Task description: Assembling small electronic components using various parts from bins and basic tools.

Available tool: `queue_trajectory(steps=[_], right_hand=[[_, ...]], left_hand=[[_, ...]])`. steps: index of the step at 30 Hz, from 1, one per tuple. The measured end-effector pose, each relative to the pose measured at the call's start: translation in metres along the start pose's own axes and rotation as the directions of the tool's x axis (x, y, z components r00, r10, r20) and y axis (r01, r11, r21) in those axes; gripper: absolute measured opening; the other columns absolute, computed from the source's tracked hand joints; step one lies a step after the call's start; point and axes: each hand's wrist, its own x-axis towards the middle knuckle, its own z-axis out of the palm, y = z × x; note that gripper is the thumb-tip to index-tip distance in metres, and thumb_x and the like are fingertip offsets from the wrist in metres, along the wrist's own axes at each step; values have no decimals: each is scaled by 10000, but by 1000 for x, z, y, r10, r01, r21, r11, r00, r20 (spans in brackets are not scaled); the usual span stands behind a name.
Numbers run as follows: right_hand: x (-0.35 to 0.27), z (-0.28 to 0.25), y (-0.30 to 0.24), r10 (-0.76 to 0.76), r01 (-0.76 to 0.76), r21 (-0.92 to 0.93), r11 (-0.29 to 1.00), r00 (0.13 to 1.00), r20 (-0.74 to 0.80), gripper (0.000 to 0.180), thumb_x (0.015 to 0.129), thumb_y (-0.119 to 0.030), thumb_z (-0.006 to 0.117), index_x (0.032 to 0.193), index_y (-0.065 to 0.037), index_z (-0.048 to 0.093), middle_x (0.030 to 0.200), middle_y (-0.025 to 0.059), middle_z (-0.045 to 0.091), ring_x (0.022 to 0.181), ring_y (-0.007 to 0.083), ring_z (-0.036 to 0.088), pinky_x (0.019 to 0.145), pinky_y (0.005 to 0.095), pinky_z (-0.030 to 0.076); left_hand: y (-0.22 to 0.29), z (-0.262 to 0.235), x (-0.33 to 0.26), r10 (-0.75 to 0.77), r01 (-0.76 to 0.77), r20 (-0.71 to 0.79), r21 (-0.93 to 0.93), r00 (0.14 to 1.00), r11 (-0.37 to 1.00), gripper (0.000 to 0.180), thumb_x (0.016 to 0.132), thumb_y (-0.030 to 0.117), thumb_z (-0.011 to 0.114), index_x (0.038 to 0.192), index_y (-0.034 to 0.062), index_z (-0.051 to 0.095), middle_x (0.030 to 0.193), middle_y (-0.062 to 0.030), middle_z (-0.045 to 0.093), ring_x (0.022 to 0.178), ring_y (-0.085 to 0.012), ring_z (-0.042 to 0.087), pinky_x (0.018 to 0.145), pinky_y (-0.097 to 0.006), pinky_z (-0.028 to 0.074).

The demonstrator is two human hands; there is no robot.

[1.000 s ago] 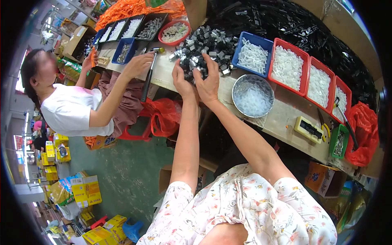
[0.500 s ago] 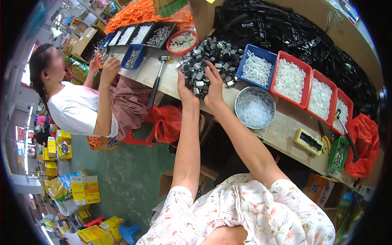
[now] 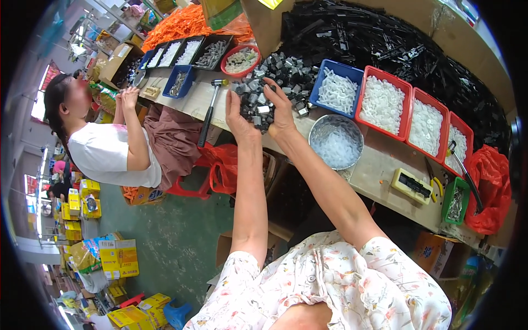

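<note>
Left hand (image 3: 240,118) and right hand (image 3: 283,110) cup black-and-silver blocks (image 3: 257,102)

Fingers spread and curve around the blocks at the near edge of a larger heap (image 3: 294,71); whether any are lifted off the table (image 3: 379,165) cannot be told. A blue tray (image 3: 331,109) stands just right of the heap

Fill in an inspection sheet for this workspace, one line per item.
Surface: pale bench, holding red bins, a blue bin and a metal bowl.
Parts: black and silver pieces, heaped loose, some between the hands.
Clutter: hammer, handle overhanging the front edge; red bag at the right end.
Hands: left hand and right hand, cupped around pieces.
Cables: nothing seen.
Surroundings: seated co-worker at left; black strips piled beyond the bins; yellow boxes at lower left.
</note>
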Motion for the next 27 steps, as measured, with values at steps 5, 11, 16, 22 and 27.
queue_trajectory(steps=[5, 11, 16, 22, 27], right_hand=[[-25, 19, -22, -38, 44, -64, 997, 994, 100, 349, 927, -102, 644, 1274, -74, 619, 1057, 29, 665, 932, 135, 653, 835, 291, 544], [-105, 25, -105, -161, 165, -111, 980, 986, 41, 352, 928, -110, 649, 1279, -86, 621, 1072, 38, 657, 935, 133, 636, 826, 277, 532], [-177, -33, -176, -336, 308, -228, 924, 937, -95, 394, 963, -164, 603, 1345, -81, 551, 1223, 105, 629, 1097, 216, 626, 957, 360, 516], [-215, -94, -198, -391, 326, -276, 904, 892, -228, 377, 979, -162, 583, 1338, -60, 527, 1218, 94, 628, 1115, 218, 620, 973, 370, 509], [-203, -118, -184, -389, 311, -274, 910, 869, -305, 353, 972, -151, 587, 1307, -45, 551, 1183, 91, 641, 1066, 208, 633, 929, 353, 522]], left_hand=[[19, 22, -19, 62, -61, 103, -15, 993, 998, 249, 1017, 176, 563, 1219, 31, 579, 1134, -89, 661, 1016, -205, 669, 872, -346, 558], [12, 95, -114, -39, 34, 98, 56, 994, 998, 299, 1002, 200, 609, 1249, 32, 584, 1144, -68, 646, 1021, -169, 646, 887, -311, 542], [-45, 128, -201, -223, 215, 54, 125, 973, 969, 274, 955, 128, 681, 1213, 40, 649, 1150, -4, 634, 1028, -92, 573, 906, -235, 476], [-105, 107, -255, -448, 447, 89, 31, 890, 894, 281, 970, 129, 658, 1233, 33, 640, 1141, -3, 640, 971, -65, 574, 863, -228, 470], [-121, 89, -256, -414, 411, 20, 78, 910, 908, 289, 981, 137, 640, 1247, 26, 634, 1137, -7, 636, 953, -74, 575, 854, -234, 473]])
